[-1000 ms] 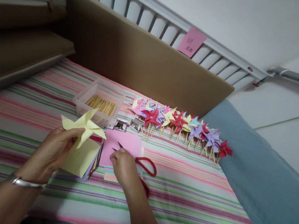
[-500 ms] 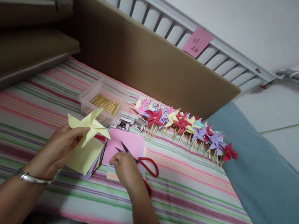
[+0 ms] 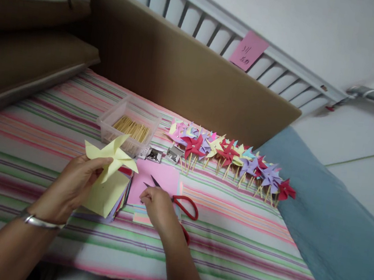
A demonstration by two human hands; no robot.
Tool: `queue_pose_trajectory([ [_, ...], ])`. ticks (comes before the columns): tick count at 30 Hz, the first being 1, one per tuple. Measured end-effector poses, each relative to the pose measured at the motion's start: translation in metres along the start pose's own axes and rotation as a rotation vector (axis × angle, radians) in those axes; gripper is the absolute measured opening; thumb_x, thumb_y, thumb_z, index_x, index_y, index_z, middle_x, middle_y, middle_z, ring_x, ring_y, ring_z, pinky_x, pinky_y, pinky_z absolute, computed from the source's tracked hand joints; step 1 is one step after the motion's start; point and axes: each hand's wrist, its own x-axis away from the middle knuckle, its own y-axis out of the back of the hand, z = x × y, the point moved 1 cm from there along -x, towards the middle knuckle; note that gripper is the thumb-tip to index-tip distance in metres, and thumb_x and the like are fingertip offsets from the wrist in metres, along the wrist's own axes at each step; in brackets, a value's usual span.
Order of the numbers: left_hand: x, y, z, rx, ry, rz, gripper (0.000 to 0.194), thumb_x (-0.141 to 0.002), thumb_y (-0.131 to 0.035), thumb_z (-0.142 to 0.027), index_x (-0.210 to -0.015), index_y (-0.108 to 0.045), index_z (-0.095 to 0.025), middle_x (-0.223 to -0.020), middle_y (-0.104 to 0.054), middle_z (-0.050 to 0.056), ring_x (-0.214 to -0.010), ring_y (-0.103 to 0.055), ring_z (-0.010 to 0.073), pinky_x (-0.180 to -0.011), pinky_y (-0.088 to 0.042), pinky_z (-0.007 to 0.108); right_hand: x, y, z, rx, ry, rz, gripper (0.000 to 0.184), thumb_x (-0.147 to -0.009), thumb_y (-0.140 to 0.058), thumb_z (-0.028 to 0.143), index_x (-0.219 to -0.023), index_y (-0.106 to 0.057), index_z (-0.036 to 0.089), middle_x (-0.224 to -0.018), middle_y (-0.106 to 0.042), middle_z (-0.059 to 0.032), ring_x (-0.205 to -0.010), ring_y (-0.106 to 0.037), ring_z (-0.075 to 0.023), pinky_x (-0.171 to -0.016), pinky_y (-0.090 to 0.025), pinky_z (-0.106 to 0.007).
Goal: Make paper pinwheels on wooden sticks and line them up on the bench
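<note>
My left hand [image 3: 74,185] pinches a folded yellow paper pinwheel [image 3: 112,154] by its centre, above a stack of coloured paper squares [image 3: 105,196]. My right hand [image 3: 158,209] rests with bent fingers on a pink paper sheet [image 3: 156,179], covering the middle of red-handled scissors [image 3: 184,205]; the blade tips stick out past the fingers. What the fingertips hold, if anything, is hidden.
A clear plastic box of wooden sticks [image 3: 129,126] stands behind the stack. Two small open tins [image 3: 163,154] lie beside it. A row of finished pinwheels [image 3: 232,157] runs to the right. Cardboard sheet [image 3: 181,75] and a blue cushion [image 3: 326,229] border the striped cloth [image 3: 245,247].
The view shifted slightly. My right hand stays over the scissors on the pink sheet, its fingers curling a little; my left hand keeps holding the yellow pinwheel.
</note>
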Motion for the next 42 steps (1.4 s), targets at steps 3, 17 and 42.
queue_pose_trajectory([
  [3,0.0,0.0,0.001,0.007,0.007,0.0,0.021,-0.053,-0.077,-0.021,-0.071,-0.069,-0.014,-0.06,-0.072,0.002,-0.051,-0.063,0.0171,-0.05,-0.049,0.024,0.0,0.001,0.001,0.005,0.0,-0.007,0.019,-0.081,-0.056,0.007,-0.074,-0.071,0.016,-0.078,-0.069,-0.0024,-0.074,-0.061,-0.0131,-0.066,-0.04,-0.02],
  [17,0.004,-0.003,-0.002,-0.007,0.003,0.011,0.025,-0.052,-0.078,-0.021,-0.073,-0.067,-0.013,-0.058,-0.071,0.001,-0.05,-0.063,0.0163,-0.048,-0.049,0.022,0.005,-0.005,-0.001,0.024,-0.003,-0.048,0.015,-0.076,-0.06,0.006,-0.073,-0.069,0.016,-0.082,-0.068,-0.0062,-0.081,-0.061,-0.0177,-0.072,-0.04,-0.025],
  [42,0.006,-0.027,0.045,-0.21,0.009,0.115,0.026,-0.059,-0.076,-0.027,-0.078,-0.066,-0.013,-0.054,-0.064,-0.001,-0.041,-0.05,0.0115,-0.041,-0.036,0.021,0.02,0.019,0.02,-0.525,0.317,-0.38,0.014,-0.079,-0.061,0.012,-0.075,-0.069,0.023,-0.151,-0.034,-0.0038,-0.142,-0.022,-0.023,-0.113,-0.021,-0.043],
])
